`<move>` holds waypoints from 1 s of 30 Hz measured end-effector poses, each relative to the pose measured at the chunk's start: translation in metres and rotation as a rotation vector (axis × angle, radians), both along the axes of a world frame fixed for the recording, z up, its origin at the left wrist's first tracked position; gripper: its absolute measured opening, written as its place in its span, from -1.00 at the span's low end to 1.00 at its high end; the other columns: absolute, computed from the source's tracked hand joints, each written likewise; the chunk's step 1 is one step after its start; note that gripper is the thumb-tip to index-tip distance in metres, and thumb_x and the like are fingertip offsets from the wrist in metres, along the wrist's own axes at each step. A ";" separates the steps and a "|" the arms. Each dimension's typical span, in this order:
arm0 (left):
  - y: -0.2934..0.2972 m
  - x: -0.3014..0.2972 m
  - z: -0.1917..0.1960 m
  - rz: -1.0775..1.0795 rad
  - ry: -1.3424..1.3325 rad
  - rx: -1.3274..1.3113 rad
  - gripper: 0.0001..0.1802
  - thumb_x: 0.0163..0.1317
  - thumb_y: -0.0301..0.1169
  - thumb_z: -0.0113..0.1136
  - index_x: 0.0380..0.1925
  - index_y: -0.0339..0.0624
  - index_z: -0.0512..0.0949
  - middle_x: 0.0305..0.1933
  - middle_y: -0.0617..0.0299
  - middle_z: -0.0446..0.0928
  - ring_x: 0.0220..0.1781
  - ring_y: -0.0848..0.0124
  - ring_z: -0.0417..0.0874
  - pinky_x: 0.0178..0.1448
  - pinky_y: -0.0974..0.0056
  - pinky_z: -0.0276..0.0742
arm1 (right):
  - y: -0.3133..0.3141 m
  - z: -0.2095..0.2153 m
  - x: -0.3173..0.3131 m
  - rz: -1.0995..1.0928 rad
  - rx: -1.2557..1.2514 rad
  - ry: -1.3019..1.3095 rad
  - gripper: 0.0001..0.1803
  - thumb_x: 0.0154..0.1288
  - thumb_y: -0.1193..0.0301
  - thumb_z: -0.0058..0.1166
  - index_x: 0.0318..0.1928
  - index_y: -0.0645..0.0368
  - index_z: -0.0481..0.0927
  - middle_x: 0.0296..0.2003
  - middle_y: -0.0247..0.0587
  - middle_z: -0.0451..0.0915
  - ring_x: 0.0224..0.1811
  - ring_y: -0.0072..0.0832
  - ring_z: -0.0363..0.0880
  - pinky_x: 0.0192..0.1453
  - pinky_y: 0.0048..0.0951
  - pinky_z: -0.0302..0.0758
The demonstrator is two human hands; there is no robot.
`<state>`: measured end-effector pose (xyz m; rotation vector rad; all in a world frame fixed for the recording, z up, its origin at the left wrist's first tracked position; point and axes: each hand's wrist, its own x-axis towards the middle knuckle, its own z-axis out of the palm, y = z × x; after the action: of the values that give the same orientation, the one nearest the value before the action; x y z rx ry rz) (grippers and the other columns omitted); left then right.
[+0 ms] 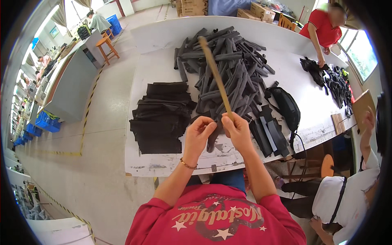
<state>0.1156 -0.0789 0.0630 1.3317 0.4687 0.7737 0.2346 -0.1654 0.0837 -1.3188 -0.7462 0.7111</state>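
Note:
My right hand (pixel 238 130) is wrapped round the lower end of a long wooden stick (pixel 216 75), which slants up and away over the table. Just left of it, my left hand (pixel 199 134) pinches a dark fabric piece (pixel 212 141) that hangs down between the two hands. Beyond them lies a heap of dark grey fabric tubes (pixel 234 92). Left of my left hand, flat black fabric pieces (pixel 161 118) are laid in an overlapping stack. Black and grey strips (pixel 268 132) lie right of my right hand.
A black bag (pixel 286 107) with a cord stands on the white table (pixel 143 163), beside the strips. At the far right, a person in red (pixel 324 28) handles black pieces near a pile of small dark items (pixel 339 87). Another person in white (pixel 351 200) is at lower right.

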 end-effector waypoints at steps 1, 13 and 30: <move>-0.001 0.001 0.000 0.033 -0.033 -0.057 -0.90 0.31 -0.47 0.09 -0.31 -0.29 0.50 -0.41 0.45 0.45 -0.33 0.72 0.39 -0.24 0.58 0.32 | 0.000 0.002 -0.003 -0.022 -0.003 0.001 -0.86 0.33 0.39 0.05 -0.32 0.20 0.50 -0.65 -0.59 0.26 -0.66 -0.83 0.13 -0.61 -0.71 0.05; 0.003 0.001 -0.021 0.403 -0.091 -0.098 -0.75 0.41 -0.36 -0.09 -0.41 -0.27 0.45 -0.52 0.35 0.40 -0.51 0.61 0.31 -0.43 0.47 0.27 | -0.011 -0.038 -0.009 -0.001 0.042 0.317 -0.90 0.26 0.47 0.13 -0.35 0.22 0.51 -0.60 -0.61 0.34 -0.63 -0.87 0.14 -0.58 -0.72 0.04; -0.037 -0.023 -0.053 -0.139 0.285 -0.177 -0.77 0.37 -0.32 -0.03 -0.38 -0.22 0.49 -0.68 0.37 0.38 -0.68 0.64 0.31 -0.58 0.42 0.22 | 0.019 -0.039 -0.004 -0.198 -0.045 -0.204 -0.86 0.27 0.42 0.14 -0.40 0.21 0.53 -0.62 -0.59 0.33 -0.59 -0.80 0.18 -0.54 -0.68 0.10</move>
<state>0.0922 -0.1160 0.0097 1.2980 0.6472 0.4187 0.2306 -0.1463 0.0445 -1.4984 -0.7531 0.4417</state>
